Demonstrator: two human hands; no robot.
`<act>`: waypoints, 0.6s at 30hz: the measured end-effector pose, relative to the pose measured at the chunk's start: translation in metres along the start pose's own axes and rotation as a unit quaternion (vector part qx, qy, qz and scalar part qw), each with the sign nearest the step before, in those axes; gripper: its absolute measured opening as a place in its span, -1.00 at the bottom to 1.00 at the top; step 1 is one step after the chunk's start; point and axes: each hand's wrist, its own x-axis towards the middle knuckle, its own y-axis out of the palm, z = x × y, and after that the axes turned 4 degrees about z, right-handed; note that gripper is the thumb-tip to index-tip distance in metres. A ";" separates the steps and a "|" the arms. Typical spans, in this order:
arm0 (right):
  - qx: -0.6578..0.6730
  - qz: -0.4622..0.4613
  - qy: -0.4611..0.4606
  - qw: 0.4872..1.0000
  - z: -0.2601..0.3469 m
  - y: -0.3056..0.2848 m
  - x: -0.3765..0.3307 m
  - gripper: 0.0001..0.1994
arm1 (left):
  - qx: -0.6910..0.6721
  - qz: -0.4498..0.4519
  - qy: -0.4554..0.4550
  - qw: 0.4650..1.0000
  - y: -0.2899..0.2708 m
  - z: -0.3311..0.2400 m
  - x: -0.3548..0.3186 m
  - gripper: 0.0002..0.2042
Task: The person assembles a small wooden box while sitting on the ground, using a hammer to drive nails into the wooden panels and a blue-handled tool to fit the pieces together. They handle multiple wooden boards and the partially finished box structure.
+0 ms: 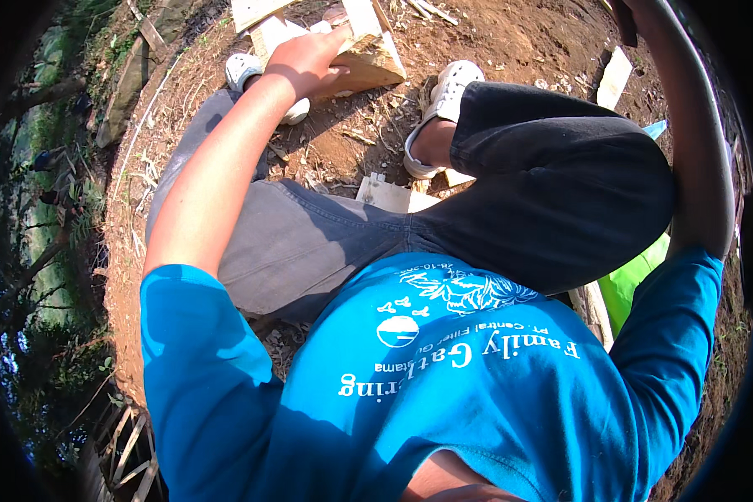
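My left hand point(307, 62) is at the top of the head view, its fingers closed on a pale piece of wood point(362, 22). Beneath and beside the fingers is a thick wooden block point(371, 70) with a light, rough face. My right arm point(701, 125) reaches up along the right side, and its hand lies beyond the top edge. A narrow dark strip point(625, 23) shows beside that forearm; I cannot make out what it is.
My feet in white clogs point(454, 84) stand on brown soil strewn with wood chips. A flat offcut point(614, 78) lies at the upper right, and more scraps point(384, 193) lie between my legs. Bright green material point(627, 284) is by my right thigh. Plants and branches point(50, 209) fill the left.
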 end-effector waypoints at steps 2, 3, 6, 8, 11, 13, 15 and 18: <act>0.035 0.032 -0.009 0.999 0.010 -0.010 -0.027 -0.87 | 0.008 -0.042 0.039 0.998 0.002 -0.006 0.000 -0.57; 0.035 0.055 -0.007 0.998 0.013 -0.019 -0.035 -0.88 | 0.007 -0.031 0.036 0.999 0.002 -0.008 0.003 -0.58; 0.054 0.038 -0.019 0.998 0.010 -0.002 -0.047 -0.90 | 0.024 -0.013 0.027 0.999 -0.003 -0.017 -0.012 -0.58; 0.061 0.094 -0.034 0.993 0.001 0.012 -0.040 -0.88 | 0.024 0.031 -0.009 0.999 -0.005 -0.024 -0.035 -0.59; 0.008 0.164 -0.023 0.986 -0.003 0.009 -0.035 -0.86 | 0.012 0.105 -0.048 0.993 -0.003 -0.033 -0.048 -0.58; 0.016 0.167 -0.020 0.986 -0.001 0.006 -0.043 -0.85 | 0.015 0.118 -0.032 0.992 -0.003 -0.037 -0.048 -0.57; -0.004 0.147 0.007 0.989 0.011 -0.006 -0.061 -0.85 | 0.018 0.108 0.000 0.994 -0.004 -0.045 -0.040 -0.56; -0.030 0.165 -0.028 0.985 0.008 0.010 -0.057 -0.87 | 0.011 0.108 0.014 0.994 -0.007 -0.038 -0.058 -0.57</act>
